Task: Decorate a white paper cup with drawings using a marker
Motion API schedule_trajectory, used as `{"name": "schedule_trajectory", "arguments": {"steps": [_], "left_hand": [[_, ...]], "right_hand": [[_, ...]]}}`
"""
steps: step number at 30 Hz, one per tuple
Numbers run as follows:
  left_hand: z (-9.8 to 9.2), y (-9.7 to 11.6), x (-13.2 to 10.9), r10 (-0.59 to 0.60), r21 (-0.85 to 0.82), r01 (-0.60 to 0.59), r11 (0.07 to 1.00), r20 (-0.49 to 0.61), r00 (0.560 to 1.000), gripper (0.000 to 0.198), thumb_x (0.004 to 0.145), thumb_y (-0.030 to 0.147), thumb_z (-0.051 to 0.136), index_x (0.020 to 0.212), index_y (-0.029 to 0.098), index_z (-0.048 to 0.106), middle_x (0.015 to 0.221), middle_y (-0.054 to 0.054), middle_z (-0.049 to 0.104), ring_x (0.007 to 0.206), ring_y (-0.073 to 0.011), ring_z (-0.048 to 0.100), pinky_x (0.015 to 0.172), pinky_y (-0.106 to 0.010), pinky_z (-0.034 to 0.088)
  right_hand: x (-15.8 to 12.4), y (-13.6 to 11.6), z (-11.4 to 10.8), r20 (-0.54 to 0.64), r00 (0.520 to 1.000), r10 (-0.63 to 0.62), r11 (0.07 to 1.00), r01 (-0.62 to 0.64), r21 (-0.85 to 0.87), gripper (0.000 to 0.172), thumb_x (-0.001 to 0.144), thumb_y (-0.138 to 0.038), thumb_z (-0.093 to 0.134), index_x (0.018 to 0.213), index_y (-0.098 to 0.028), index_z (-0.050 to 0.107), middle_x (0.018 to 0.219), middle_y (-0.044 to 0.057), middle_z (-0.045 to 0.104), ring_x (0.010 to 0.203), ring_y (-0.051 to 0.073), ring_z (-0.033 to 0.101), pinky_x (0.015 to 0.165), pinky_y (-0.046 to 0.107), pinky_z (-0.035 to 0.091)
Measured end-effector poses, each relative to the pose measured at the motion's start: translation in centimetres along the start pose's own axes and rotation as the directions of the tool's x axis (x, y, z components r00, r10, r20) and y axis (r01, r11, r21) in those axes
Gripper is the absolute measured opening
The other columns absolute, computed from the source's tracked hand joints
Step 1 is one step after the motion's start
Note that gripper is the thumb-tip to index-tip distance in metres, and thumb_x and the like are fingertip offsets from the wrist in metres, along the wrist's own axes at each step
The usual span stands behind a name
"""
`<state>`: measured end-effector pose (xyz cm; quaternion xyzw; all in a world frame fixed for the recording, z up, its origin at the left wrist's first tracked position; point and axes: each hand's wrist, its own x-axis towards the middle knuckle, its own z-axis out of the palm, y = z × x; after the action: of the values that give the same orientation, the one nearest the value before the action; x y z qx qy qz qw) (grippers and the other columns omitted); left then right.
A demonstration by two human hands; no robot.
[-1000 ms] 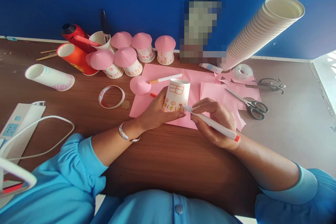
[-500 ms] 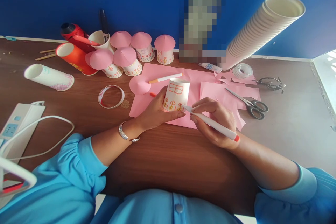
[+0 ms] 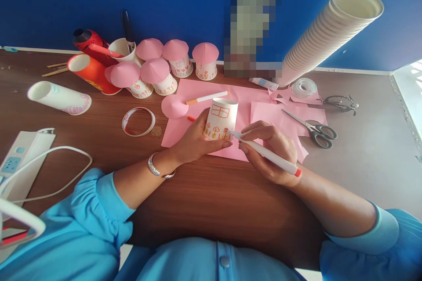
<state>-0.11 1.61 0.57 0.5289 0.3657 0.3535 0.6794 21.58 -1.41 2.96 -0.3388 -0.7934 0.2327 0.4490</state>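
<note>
My left hand (image 3: 198, 140) is closed around a white paper cup (image 3: 227, 118), which bears a drawn orange window and a row of flowers along its lower part. In my right hand (image 3: 273, 149) is a white marker pen (image 3: 267, 151) with a red end, its tip at the flowers near the cup's lower right. Under both lies pink paper (image 3: 184, 134). Behind the cup rest a pink paper cone (image 3: 174, 106) and a white marker with an orange end (image 3: 207, 97). An orange-red cap (image 3: 191, 118) shows beside my left fingers.
Several small cups with pink cone roofs (image 3: 205, 53) stand at the back. A tall stack of paper cups (image 3: 326, 39) leans at the right, near scissors (image 3: 316, 131), clear tape (image 3: 303, 88) and glasses (image 3: 341, 104). At left are a tape roll (image 3: 138, 134), a lying white cup (image 3: 59, 98) and a power strip (image 3: 26, 158).
The view has shifted very slightly. Both hands keep their hold on the cup and the marker, and the pen tip remains near the lower right flowers.
</note>
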Motion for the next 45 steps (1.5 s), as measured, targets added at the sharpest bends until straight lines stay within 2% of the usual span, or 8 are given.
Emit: {"name": "schedule_trajectory", "arguments": {"steps": [10, 25, 37, 45], "left_hand": [[-0.06, 0.03, 0.09, 0.016, -0.009, -0.016, 1.000, -0.006, 1.000, 0.057, 0.077, 0.034, 0.091, 0.117, 0.023, 0.052, 0.098, -0.001, 0.064, 0.088, -0.0182, 0.065, 0.078, -0.035, 0.059], [-0.04, -0.03, 0.05, 0.019, -0.024, -0.020, 1.000, -0.022, 1.000, 0.054, 0.077, 0.033, 0.091, 0.115, 0.023, 0.053, 0.101, -0.003, 0.067, 0.094, -0.0205, 0.068, 0.082, -0.036, 0.059], [-0.05, -0.04, -0.09, 0.001, -0.002, -0.001, 1.000, -0.042, 0.999, 0.056, 0.078, 0.036, 0.090, 0.119, 0.023, 0.054, 0.103, -0.003, 0.065, 0.094, -0.0200, 0.064, 0.081, -0.036, 0.057], [-0.23, -0.22, 0.07, 0.006, -0.003, -0.006, 1.000, -0.043, 0.999, 0.059, 0.076, 0.042, 0.092, 0.118, 0.023, 0.054, 0.102, -0.003, 0.063, 0.092, -0.0201, 0.064, 0.079, -0.036, 0.057]], "right_hand": [[0.02, 0.03, 0.13, -0.025, 1.000, -0.003, 1.000, 0.004, 0.030, 0.015, 0.097, -0.011, 0.067, 0.106, -0.023, 0.062, 0.087, 0.005, 0.072, 0.076, 0.019, 0.074, 0.061, 0.032, 0.061], [-0.18, 0.15, 0.15, -0.030, 1.000, 0.006, 1.000, -0.005, 0.027, 0.013, 0.096, -0.013, 0.068, 0.104, -0.023, 0.064, 0.088, 0.005, 0.073, 0.076, 0.019, 0.074, 0.062, 0.033, 0.061], [-0.17, 0.08, 0.28, -0.060, 0.998, 0.001, 1.000, -0.002, -0.005, 0.014, 0.096, -0.012, 0.067, 0.104, -0.023, 0.063, 0.087, 0.005, 0.073, 0.076, 0.020, 0.074, 0.062, 0.033, 0.061], [-0.07, -0.04, 0.28, -0.037, 0.999, -0.007, 1.000, 0.007, -0.009, 0.014, 0.096, -0.012, 0.066, 0.102, -0.023, 0.062, 0.083, 0.004, 0.072, 0.074, 0.019, 0.074, 0.061, 0.032, 0.061]]}}
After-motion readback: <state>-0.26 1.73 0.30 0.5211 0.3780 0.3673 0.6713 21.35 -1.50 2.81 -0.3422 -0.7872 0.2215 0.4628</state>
